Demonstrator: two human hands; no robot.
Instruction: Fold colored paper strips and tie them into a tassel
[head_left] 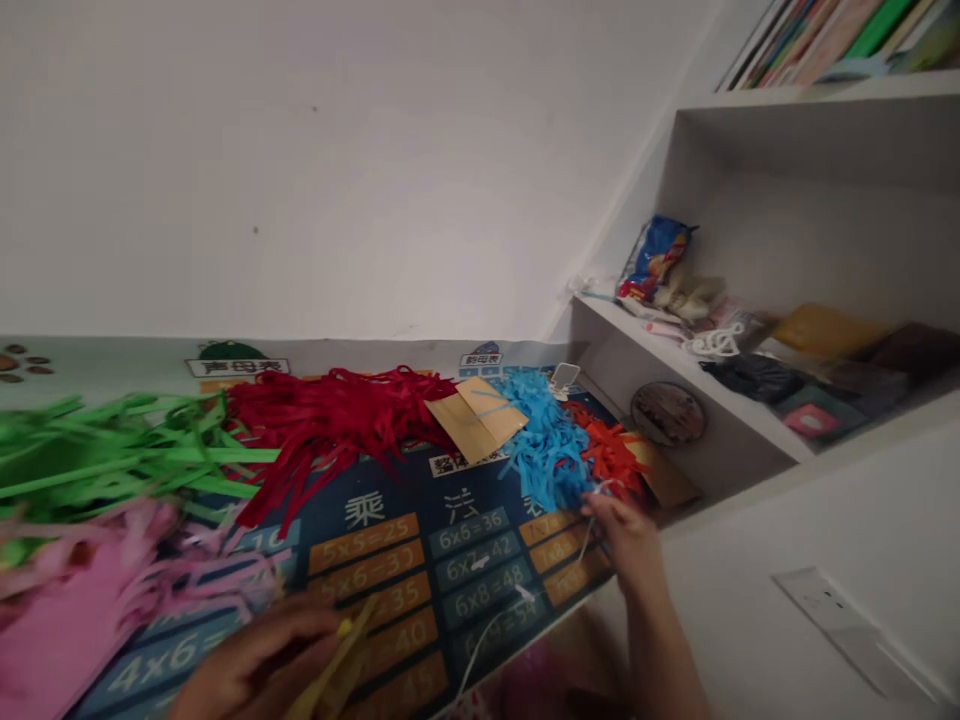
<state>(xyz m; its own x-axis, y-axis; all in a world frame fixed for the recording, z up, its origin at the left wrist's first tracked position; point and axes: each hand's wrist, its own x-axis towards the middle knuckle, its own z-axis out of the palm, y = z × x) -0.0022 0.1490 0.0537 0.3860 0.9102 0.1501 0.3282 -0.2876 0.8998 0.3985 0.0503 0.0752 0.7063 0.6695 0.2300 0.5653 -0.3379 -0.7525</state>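
Note:
At the bottom, my left hand point(259, 655) is closed on a flat yellow strip point(341, 665); its exact kind is blurred. A small bright yellow bit shows by the fingertips. My right hand point(626, 530) pinches a thin white string point(589, 535) near the table's right edge, just in front of blue fringed strips point(544, 440) and orange-red ones point(611, 455). A folded tan card point(478, 418) lies between the blue strips and a dark red fringed bundle point(345, 410).
Green strips point(127, 450) and pink strips with a pink sheet point(82, 610) cover the left side. The table mat point(367, 510) shows multiplication sums. An open shelf point(750, 410) with packets and bags stands at right, near a wall socket plate point(832, 610).

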